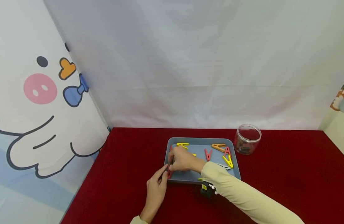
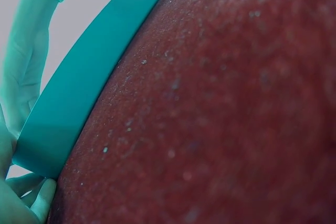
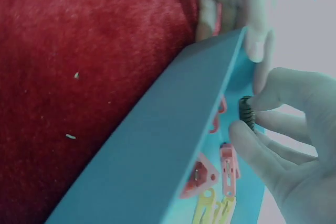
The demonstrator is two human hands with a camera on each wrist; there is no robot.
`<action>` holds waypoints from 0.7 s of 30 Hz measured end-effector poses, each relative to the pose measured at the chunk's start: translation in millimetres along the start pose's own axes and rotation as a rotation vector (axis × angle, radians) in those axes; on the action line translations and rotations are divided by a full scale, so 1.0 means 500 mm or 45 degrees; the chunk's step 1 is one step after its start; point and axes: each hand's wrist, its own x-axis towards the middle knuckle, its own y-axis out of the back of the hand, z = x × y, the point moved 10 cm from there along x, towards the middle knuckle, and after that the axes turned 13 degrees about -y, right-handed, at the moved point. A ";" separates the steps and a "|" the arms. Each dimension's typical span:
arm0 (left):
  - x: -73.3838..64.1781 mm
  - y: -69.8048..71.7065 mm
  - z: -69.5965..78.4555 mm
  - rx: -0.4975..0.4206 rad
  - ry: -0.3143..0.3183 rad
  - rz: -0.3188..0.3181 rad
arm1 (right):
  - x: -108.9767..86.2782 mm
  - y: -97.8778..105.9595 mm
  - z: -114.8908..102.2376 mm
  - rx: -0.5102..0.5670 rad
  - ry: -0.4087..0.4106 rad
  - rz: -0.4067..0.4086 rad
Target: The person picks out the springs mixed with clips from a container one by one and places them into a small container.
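A shallow blue-grey tray (image 1: 185, 181) holds plastic clothespins, among them a pink clothespin (image 1: 208, 154), a yellow clothespin (image 1: 228, 161) and an orange clothespin (image 1: 218, 147). My left hand (image 1: 156, 189) grips the tray's near left corner, fingers over the rim and thumb low on the outside wall. Inside the tray's left end, my right hand (image 1: 183, 159) pinches a small dark ridged piece (image 3: 247, 111) that looks like a coil. Below it in the right wrist view lie a pink clothespin (image 3: 228, 167) and several others. The right hand covers part of the tray's left side.
A clear round jar (image 1: 248, 139) with dark and brown bits at its bottom stands behind the tray's right corner. Dark red cloth (image 1: 286, 174) covers the table. A white curtain (image 1: 216, 62) hangs along the back edge.
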 end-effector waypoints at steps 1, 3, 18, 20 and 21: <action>0.000 0.000 0.000 -0.001 0.003 0.002 | -0.001 0.000 0.000 0.014 0.004 -0.013; 0.000 0.001 -0.001 0.003 0.010 0.003 | -0.004 0.001 0.003 0.047 0.003 -0.041; -0.002 -0.003 -0.003 0.040 0.007 -0.006 | -0.028 0.012 0.027 0.242 0.013 -0.096; -0.001 -0.002 -0.002 0.044 0.002 -0.005 | -0.030 0.019 0.030 0.265 0.022 -0.083; 0.000 -0.001 -0.001 0.043 -0.002 -0.002 | -0.032 0.024 0.030 0.284 0.031 -0.074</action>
